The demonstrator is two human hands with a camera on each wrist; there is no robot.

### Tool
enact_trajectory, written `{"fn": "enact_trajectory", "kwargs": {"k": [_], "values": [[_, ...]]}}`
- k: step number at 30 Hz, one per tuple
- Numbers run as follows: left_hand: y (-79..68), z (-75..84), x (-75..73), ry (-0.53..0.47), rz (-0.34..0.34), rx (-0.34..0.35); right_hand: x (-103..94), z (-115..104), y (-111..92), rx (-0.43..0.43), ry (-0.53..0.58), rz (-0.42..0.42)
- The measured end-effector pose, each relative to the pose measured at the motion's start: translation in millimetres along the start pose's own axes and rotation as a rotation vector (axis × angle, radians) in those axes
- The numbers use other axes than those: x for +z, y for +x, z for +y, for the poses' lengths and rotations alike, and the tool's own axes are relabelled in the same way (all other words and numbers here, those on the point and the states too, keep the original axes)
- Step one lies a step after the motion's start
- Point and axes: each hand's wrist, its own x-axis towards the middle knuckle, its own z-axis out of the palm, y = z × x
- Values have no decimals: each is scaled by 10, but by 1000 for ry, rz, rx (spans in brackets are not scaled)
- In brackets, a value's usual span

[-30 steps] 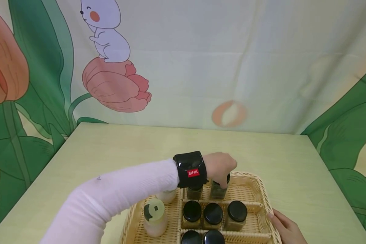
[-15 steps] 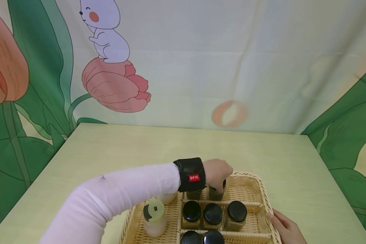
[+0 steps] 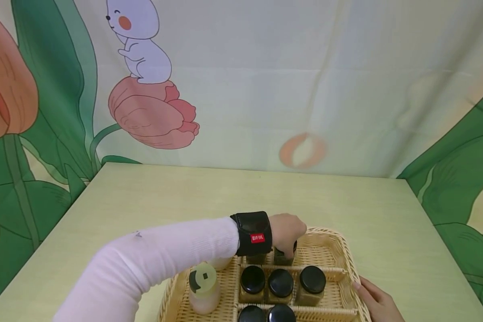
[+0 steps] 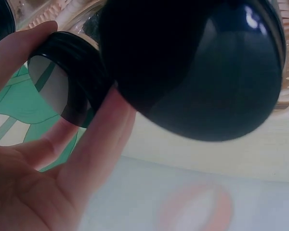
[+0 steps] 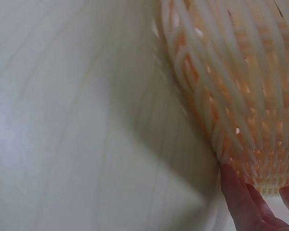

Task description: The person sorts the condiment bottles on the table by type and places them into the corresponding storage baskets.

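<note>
My left hand (image 3: 287,232) reaches across the wicker basket (image 3: 348,255) and grips a small glass jar (image 3: 283,258) by its black lid (image 4: 70,53). The jar stands in the back compartment, beside another dark-filled jar (image 3: 256,259) partly covered by the wristband. A larger black lid (image 4: 197,77) fills much of the left wrist view, close to my fingers. At the basket's right side, my right hand (image 3: 378,302) holds the rim, thumb over the edge and fingers against the outside weave.
Three black-lidded jars (image 3: 281,282) line the middle compartment, with more at the bottom of the view. A bottle with a pale green lid (image 3: 204,284) stands in the left compartment, another behind it. The pale wooden table (image 3: 177,192) meets a printed curtain (image 3: 241,89).
My left hand has lowered and shifted slightly left with the jar, bringing it down into the back compartment next to the other jar. My right hand stays on the rim.
</note>
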Motion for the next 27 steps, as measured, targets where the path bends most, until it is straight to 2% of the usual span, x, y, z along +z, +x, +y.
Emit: {"fn": "enact_trajectory", "kwargs": {"k": [5, 17, 23, 27], "values": [[-35, 8, 9, -7, 9, -2, -10, 4, 6, -8, -6, 8], [-104, -2, 46, 74, 32, 6, -16, 3, 9, 3, 13, 8], [-260, -52, -68, 8, 20, 67, -13, 16, 8, -11, 8, 19], [-464, -103, -207, -45, 59, 55, -9, 22, 10, -11, 18, 24]]}}
